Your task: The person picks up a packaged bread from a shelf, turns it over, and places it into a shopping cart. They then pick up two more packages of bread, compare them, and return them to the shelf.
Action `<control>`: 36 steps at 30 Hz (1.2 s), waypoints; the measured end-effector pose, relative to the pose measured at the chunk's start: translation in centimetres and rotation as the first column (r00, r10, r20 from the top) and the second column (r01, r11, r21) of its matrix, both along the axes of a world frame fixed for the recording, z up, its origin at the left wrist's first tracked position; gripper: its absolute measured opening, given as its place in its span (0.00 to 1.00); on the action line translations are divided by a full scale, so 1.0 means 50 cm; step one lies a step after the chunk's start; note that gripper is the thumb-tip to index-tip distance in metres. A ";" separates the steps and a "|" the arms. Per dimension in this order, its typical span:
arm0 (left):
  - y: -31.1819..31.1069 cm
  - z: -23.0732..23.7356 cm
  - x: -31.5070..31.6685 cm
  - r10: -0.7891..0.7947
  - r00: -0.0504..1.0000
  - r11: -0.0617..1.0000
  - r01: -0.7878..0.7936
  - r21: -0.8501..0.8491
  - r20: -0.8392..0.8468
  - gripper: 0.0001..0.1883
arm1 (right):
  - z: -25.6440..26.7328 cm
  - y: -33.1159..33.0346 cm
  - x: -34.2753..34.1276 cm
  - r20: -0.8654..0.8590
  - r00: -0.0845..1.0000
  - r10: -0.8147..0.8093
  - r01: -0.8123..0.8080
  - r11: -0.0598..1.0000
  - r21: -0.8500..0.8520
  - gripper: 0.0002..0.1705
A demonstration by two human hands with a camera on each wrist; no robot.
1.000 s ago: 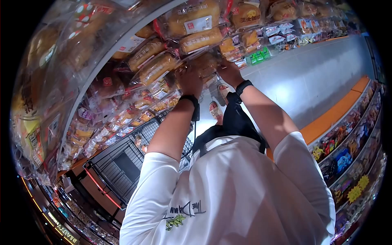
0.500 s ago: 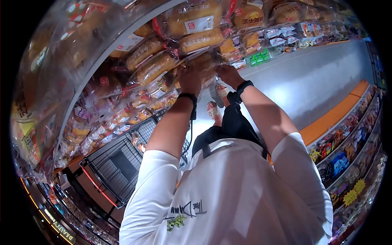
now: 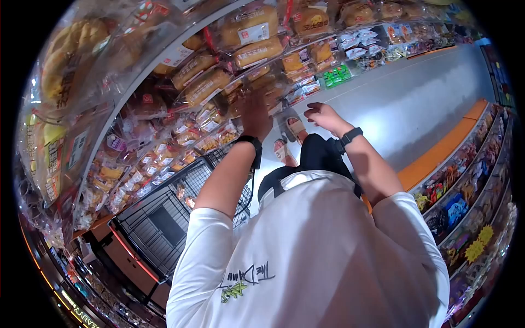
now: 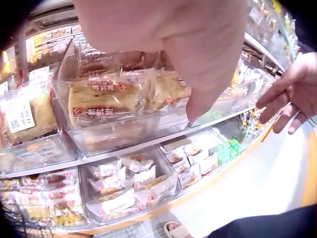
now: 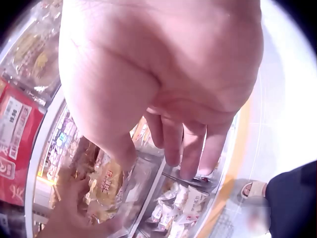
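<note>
My left hand (image 3: pixel 256 112) reaches over a clear shelf bin (image 4: pixel 124 126) filled with packaged bread. In the left wrist view its thumb points down at the bin's front wall, while the palm hides the other fingers. Bread in a clear wrapper with red print (image 4: pixel 106 99) lies in that bin beside the hand. The right wrist view has the left hand close against a wrapped bread (image 5: pixel 108 186). My right hand (image 3: pixel 324 116) hangs in the air over the floor, away from the shelf, fingers loosely bent and holding nothing.
Larger wrapped loaves (image 3: pixel 249 27) fill the upper shelf. Small white packets (image 4: pixel 133 183) and green packets (image 3: pixel 336 75) sit lower down. A black wire shopping cart (image 3: pixel 164 218) stands at the left. Across the grey floor (image 3: pixel 394 104) runs another shelf with an orange base (image 3: pixel 437 158).
My right hand has left the bread shelf and drawn back toward the body, over the floor. The left hand stays at the bread bin.
</note>
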State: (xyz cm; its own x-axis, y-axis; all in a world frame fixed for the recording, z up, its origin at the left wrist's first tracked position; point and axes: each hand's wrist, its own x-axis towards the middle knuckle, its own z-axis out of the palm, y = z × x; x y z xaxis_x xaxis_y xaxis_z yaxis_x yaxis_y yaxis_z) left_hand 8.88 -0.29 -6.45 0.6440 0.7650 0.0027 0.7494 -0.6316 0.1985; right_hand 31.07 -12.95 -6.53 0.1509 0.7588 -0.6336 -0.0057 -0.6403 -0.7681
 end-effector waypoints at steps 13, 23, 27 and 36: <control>0.035 -0.050 0.067 0.108 0.978 0.985 -0.130 -0.112 -0.180 0.36 | 0.014 0.035 0.035 -0.108 0.992 0.071 -0.066 0.997 0.043 0.24; -0.060 -0.006 0.091 0.270 0.961 0.962 -0.267 -0.054 0.067 0.46 | -0.031 -0.001 0.230 -0.152 0.968 0.200 -0.195 0.980 0.048 0.23; -0.176 0.035 0.091 0.324 0.888 0.942 -0.270 -0.201 0.326 0.31 | -0.039 -0.004 0.271 -0.065 0.946 0.316 -0.319 0.947 -0.040 0.21; -0.292 -0.013 0.001 0.661 0.668 0.660 -0.299 -0.689 0.343 0.15 | -0.063 0.134 0.119 -0.006 0.821 0.570 -0.570 0.821 0.028 0.17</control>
State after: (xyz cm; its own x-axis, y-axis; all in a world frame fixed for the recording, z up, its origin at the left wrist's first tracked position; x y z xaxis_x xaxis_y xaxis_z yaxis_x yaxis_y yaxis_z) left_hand 8.93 -14.91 -7.09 0.1991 0.9317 -0.3039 0.5540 0.1488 0.8191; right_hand 37.01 -6.23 -9.67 -0.3217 0.7214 -0.6133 0.3445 -0.5141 -0.7855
